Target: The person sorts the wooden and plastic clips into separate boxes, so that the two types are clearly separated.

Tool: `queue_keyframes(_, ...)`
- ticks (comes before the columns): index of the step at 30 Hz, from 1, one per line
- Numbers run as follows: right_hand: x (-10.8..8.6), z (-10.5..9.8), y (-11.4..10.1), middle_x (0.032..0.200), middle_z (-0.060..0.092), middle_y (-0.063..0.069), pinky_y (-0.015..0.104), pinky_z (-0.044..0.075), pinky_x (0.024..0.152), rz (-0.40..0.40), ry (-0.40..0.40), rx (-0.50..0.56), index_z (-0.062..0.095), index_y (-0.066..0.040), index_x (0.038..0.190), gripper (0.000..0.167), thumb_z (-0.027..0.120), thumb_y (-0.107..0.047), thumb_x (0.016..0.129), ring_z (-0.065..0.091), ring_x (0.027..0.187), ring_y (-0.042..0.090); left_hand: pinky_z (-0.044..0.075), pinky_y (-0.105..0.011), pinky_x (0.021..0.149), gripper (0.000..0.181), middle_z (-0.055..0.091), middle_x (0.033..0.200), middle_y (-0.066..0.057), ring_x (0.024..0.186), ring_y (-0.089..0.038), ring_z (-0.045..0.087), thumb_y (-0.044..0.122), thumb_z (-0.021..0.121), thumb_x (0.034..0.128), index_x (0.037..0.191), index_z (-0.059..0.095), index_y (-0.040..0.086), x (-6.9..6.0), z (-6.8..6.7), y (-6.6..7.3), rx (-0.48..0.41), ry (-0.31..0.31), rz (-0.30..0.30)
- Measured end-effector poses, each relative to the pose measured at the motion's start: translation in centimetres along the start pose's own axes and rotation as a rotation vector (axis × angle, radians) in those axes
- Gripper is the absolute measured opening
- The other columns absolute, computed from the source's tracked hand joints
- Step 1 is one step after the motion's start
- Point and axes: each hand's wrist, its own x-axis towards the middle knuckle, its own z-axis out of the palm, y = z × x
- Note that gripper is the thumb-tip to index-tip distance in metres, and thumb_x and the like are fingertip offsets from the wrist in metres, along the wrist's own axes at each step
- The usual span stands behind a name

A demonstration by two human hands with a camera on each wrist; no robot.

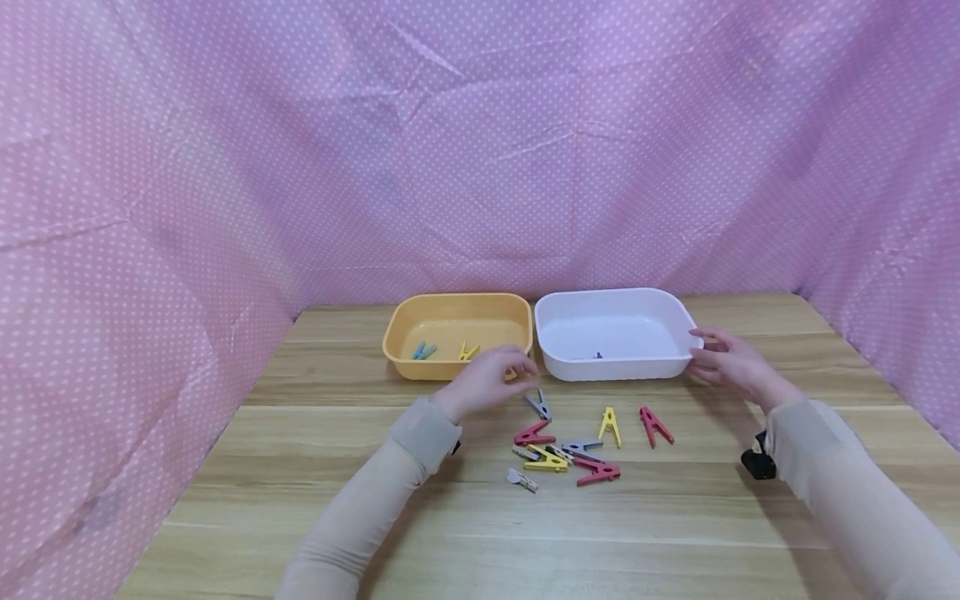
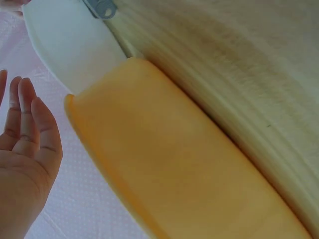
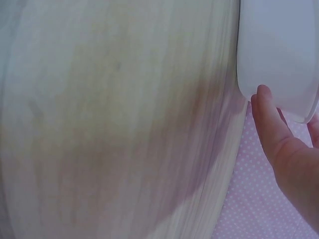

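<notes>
My left hand (image 1: 491,379) hovers at the front right corner of the yellow basin (image 1: 397,358). It holds nothing, and its fingers (image 2: 47,132) look loosely extended in the left wrist view. At the right end of the white basin (image 1: 615,369), my right hand (image 1: 731,362) touches the rim and outer wall with nearly straight fingers (image 3: 269,117). A grey clothespin (image 1: 542,406) lies just below the left hand. Around it are red clothespins (image 1: 656,426), yellow clothespins (image 1: 610,427) and a small clip with a white heart (image 1: 522,479).
Inside the yellow basin lie a blue clothespin (image 1: 423,352) and a yellow one (image 1: 468,352). Something small and dark (image 1: 598,356) shows in the white basin. Both basins stand side by side on the wooden table (image 1: 315,467), before a pink dotted cloth (image 1: 480,167).
</notes>
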Motion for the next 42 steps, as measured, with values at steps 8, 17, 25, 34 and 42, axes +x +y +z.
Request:
queue_keyframes(8,0.0,0.0,0.1,0.136,0.019,0.039,0.023,0.052,0.087,-0.016,-0.005,0.013,0.006,0.01,0.144,0.063,0.047,-0.008,0.098,0.06,0.087,-0.001,0.049,-0.027,0.088,0.023,0.065,0.102,-0.002,0.097,-0.014,0.059,0.015,0.069,0.0866,0.108,0.067,0.007,-0.3,0.6,-0.4,0.01,-0.091,-0.058)
queue_keyframes(17,0.1,-0.1,0.1,0.138,0.016,0.039,0.024,0.052,0.087,-0.013,-0.006,0.032,0.01,0.01,0.143,0.061,0.048,-0.008,0.098,0.061,0.087,0.001,0.048,-0.027,0.091,0.029,0.067,0.108,-0.002,0.1,-0.014,0.061,0.016,0.07,0.0858,0.113,0.065,0.007,-0.4,0.9,-0.6,0.001,-0.19,-0.063)
queue_keyframes(25,0.1,-0.1,0.0,0.145,0.007,0.04,0.025,0.051,0.089,0.008,-0.001,-0.003,0.006,0.008,0.145,0.06,0.043,-0.008,0.1,0.058,0.087,-0.003,0.046,-0.026,0.096,0.033,0.065,0.113,0.0,0.104,-0.011,0.059,0.02,0.07,0.0855,0.117,0.064,0.011,-0.5,1.2,-1.1,0.024,-0.248,-0.095)
queue_keyframes(34,0.1,-0.1,0.2,0.146,0.005,0.04,0.025,0.052,0.089,0.01,-0.006,0.012,0.006,0.007,0.145,0.062,0.044,-0.008,0.099,0.058,0.088,-0.002,0.046,-0.022,0.091,0.039,0.064,0.114,0.005,0.098,-0.005,0.056,0.024,0.072,0.0844,0.121,0.064,0.015,-0.1,1.6,-1.6,0.071,-0.336,-0.12)
queue_keyframes(42,0.1,-0.1,0.2,0.141,0.016,0.039,0.024,0.053,0.086,-0.008,0.003,-0.013,0.008,0.008,0.144,0.06,0.045,-0.008,0.099,0.059,0.087,-0.001,0.045,-0.023,0.093,0.038,0.064,0.113,0.003,0.1,-0.008,0.056,0.022,0.074,0.0823,0.118,0.065,0.013,0.3,1.7,-1.7,0.13,-0.352,-0.11)
